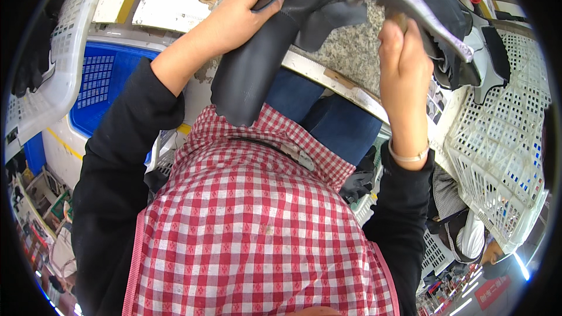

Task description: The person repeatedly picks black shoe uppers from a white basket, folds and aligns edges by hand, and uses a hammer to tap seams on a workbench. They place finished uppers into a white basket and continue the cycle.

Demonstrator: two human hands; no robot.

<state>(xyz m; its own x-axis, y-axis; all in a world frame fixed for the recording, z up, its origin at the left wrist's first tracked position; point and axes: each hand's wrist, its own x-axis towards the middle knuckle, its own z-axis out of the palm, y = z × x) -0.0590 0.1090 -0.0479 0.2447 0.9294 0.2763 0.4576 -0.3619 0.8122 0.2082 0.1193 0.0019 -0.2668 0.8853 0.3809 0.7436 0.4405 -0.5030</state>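
Observation:
My left hand grips a black leather boot upper, thumb and fingers pressed around its edge near the top of the view. The tube-like shaft of the upper hangs over the table edge toward my checkered apron. In my right hand is a hammer, held by its short handle, which my fingers mostly cover. Its curved metal head is raised above the stone slab, with one end close to the boot upper. Part of the upper runs out of view at the top.
More black leather pieces lie at the slab's right side. A white plastic basket stands at the far right. To the left are a blue crate and a white crate. The table edge runs before my lap.

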